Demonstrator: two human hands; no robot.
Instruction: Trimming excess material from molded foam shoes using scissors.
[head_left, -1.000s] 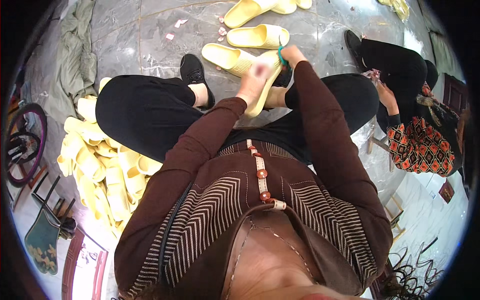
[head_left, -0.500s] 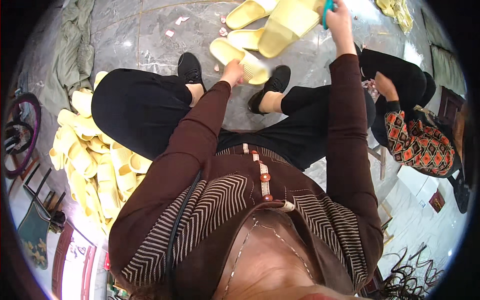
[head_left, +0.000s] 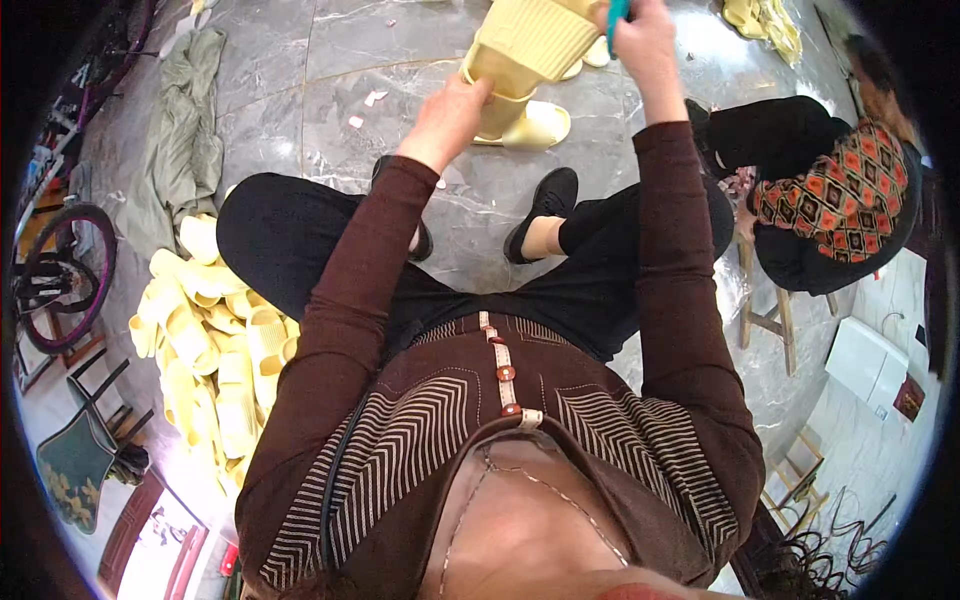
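A yellow slide slipper (head_left: 535, 40) with a ribbed strap is raised in front of me at the top of the view. My left hand (head_left: 450, 118) grips its near left edge, thumb on the sole. Closed around a teal-handled tool (head_left: 617, 22), my right hand (head_left: 640, 48) is at the slipper's right edge. The tool's working end is hidden, so its exact kind is unclear. Below the raised slipper, another yellow slipper (head_left: 545, 124) lies on the floor, partly covered by it.
A heap of yellow slippers (head_left: 225, 350) lies to my left, beside a grey-green cloth (head_left: 185, 140). A person in a patterned top (head_left: 835, 195) sits at right on a wooden stool (head_left: 770, 320). Small pink scraps (head_left: 356, 121) dot the tiled floor. A wheel (head_left: 65, 280) stands far left.
My left hand has left the slipper on the floor and come up to grip the raised one. The raised slipper and my right hand have shifted left. The seated person has bent forward.
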